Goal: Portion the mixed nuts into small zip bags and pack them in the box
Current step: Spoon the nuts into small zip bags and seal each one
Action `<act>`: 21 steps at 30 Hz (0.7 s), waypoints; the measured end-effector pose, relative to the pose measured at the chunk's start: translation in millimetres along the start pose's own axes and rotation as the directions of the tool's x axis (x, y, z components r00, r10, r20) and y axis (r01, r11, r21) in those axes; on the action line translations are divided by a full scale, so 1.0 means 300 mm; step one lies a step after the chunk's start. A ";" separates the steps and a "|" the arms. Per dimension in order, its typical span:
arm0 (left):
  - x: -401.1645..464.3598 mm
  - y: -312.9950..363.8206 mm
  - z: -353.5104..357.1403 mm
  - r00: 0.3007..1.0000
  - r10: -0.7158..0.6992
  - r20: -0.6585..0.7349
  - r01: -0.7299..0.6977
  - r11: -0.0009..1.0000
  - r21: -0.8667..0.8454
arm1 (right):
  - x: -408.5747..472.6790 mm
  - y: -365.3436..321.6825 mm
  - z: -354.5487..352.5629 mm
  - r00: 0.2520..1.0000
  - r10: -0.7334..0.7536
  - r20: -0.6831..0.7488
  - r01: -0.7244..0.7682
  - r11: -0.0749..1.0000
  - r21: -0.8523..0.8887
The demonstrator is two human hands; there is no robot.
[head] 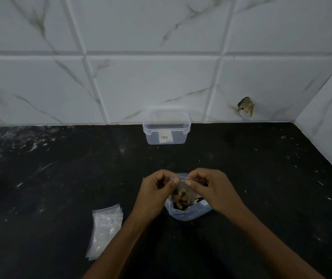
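A small clear zip bag point(181, 193) with mixed nuts in its lower part hangs between my hands over the black counter. My left hand point(157, 190) pinches the bag's top strip at its left end. My right hand point(209, 188) pinches the same strip further right. Below the bag lies a blue-tinted container point(191, 212) with more mixed nuts, partly hidden by my hands. A clear plastic box point(166, 126) with a white label stands open at the back against the wall. A stack of empty zip bags point(104, 228) lies to the left of my left forearm.
The black counter point(60, 178) runs left and right, speckled with light marks. White marble-look tiles form the back wall, and a side wall closes in at the right. A broken hole point(246, 106) shows in the back wall tile.
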State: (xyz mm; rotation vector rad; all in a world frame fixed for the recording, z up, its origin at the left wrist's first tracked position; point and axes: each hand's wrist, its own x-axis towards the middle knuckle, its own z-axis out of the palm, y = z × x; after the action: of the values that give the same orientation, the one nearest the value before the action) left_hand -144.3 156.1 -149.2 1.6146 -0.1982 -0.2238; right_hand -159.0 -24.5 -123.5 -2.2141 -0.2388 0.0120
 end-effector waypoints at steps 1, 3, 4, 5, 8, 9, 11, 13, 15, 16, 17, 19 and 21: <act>0.001 0.001 0.001 1.000 -0.001 0.006 0.001 1.000 0.008 | -0.001 0.000 0.002 1.000 0.001 0.001 -0.001 1.000 -0.010; 0.004 0.005 0.002 1.000 -0.001 0.012 0.000 1.000 0.022 | -0.001 -0.003 0.008 1.000 0.012 -0.002 -0.012 1.000 -0.003; 0.006 0.008 0.003 1.000 -0.005 0.010 0.005 0.999 0.041 | -0.001 -0.004 0.012 1.000 0.022 -0.005 -0.022 1.000 0.014; 0.008 0.009 0.002 1.000 -0.012 0.002 0.012 0.998 0.063 | 0.001 -0.006 0.015 0.999 0.032 -0.007 -0.031 0.999 0.030; 0.008 0.015 0.001 1.000 -0.023 -0.004 0.024 0.993 0.118 | 0.005 -0.002 0.024 0.999 0.038 -0.004 -0.038 0.999 0.014; 0.006 0.017 0.001 1.000 -0.017 0.003 0.017 0.991 0.132 | 0.004 -0.001 0.027 1.000 0.029 -0.004 -0.029 1.000 -0.003; 0.004 0.022 0.001 1.000 -0.010 0.019 0.008 0.990 0.139 | 0.004 0.004 0.033 1.000 0.003 -0.015 -0.003 1.000 -0.030; 0.005 0.021 -0.002 0.999 -0.017 0.029 0.013 0.991 0.135 | 0.002 0.006 0.037 1.000 0.011 -0.022 -0.012 0.999 -0.035; 0.007 0.017 -0.010 1.000 -0.016 0.025 0.012 0.992 0.126 | 0.001 0.005 0.032 0.999 0.049 -0.013 -0.049 0.999 -0.009; 0.006 0.015 -0.014 1.000 -0.015 0.020 0.012 0.992 0.124 | 0.001 0.005 0.028 0.998 0.063 -0.004 -0.063 0.998 0.011; 0.004 0.013 -0.020 1.000 -0.015 0.015 0.013 0.992 0.129 | -0.001 0.006 0.022 0.998 0.070 0.005 -0.070 0.997 0.029; -0.002 0.012 -0.032 1.000 -0.017 0.005 0.016 0.989 0.145 | -0.007 0.013 0.010 0.996 0.081 0.022 -0.082 0.996 0.033; -0.010 0.015 -0.038 1.000 -0.016 -0.002 0.016 0.987 0.158 | -0.014 0.022 0.003 0.996 0.090 0.023 -0.090 0.996 -0.009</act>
State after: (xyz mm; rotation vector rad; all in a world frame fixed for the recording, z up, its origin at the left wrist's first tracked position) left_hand -144.2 167.6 -144.2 1.7746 -0.2069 -0.2246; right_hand -162.0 -28.5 -129.5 -2.2317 -0.1523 0.0860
